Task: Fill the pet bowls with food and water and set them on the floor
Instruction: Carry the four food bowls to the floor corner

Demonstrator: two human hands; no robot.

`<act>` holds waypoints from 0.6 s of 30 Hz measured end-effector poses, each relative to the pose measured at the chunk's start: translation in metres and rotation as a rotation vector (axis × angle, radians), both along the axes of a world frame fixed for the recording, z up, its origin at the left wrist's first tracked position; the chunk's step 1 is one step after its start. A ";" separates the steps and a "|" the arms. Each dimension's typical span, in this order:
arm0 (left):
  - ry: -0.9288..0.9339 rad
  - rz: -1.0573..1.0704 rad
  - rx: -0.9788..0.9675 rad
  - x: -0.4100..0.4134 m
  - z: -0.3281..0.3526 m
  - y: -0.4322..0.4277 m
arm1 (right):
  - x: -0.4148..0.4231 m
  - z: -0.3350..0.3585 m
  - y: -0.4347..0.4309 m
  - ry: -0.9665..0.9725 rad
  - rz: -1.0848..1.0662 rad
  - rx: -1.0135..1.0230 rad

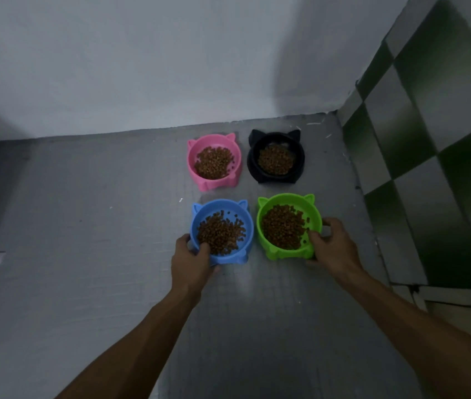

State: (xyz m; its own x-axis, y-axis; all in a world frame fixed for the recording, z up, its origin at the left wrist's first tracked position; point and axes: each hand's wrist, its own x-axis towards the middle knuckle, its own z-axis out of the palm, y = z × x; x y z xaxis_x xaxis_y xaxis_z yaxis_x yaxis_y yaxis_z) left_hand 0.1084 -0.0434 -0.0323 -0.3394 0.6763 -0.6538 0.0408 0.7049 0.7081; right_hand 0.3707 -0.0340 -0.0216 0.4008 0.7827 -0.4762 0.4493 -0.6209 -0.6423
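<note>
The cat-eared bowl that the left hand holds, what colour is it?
Blue. The cat-eared plastic bowl in the left hand shows best in the head view.

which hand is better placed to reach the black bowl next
Right, probably: the right hand grips the green bowl, straight in front of the black bowl, while the left hand grips the blue bowl, one column over.
</note>
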 end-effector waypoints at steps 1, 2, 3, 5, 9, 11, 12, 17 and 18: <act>0.023 -0.003 0.000 0.001 -0.006 0.001 | 0.001 -0.005 0.002 -0.027 0.021 0.006; 0.057 -0.006 -0.004 0.002 -0.011 0.001 | 0.002 -0.011 0.003 -0.055 0.046 0.012; 0.092 -0.009 -0.001 0.004 -0.016 0.001 | 0.002 -0.014 0.003 -0.076 0.064 0.022; 0.186 -0.040 0.013 0.007 -0.019 0.000 | 0.002 -0.018 0.003 -0.118 0.095 0.017; 0.317 -0.123 0.007 0.013 -0.018 0.001 | 0.003 -0.024 0.005 -0.188 0.107 -0.029; 0.348 -0.142 -0.017 0.014 -0.015 0.002 | 0.002 -0.023 0.007 -0.202 0.117 -0.054; 0.360 -0.160 -0.036 0.013 -0.012 0.004 | 0.002 -0.022 0.008 -0.203 0.120 -0.065; 0.453 -0.269 -0.102 0.006 -0.010 0.008 | 0.005 -0.018 0.009 -0.200 0.138 -0.094; 0.448 -0.275 -0.106 0.005 -0.012 0.008 | 0.005 -0.018 0.009 -0.200 0.136 -0.096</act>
State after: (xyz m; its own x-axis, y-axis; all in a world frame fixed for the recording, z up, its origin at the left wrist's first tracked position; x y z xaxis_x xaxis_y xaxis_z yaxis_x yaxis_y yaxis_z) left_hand 0.1131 -0.0355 -0.0445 -0.4205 0.7178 -0.5549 0.5160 0.6923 0.5045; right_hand 0.3755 -0.0247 -0.0393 0.3883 0.7908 -0.4731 0.6452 -0.5998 -0.4731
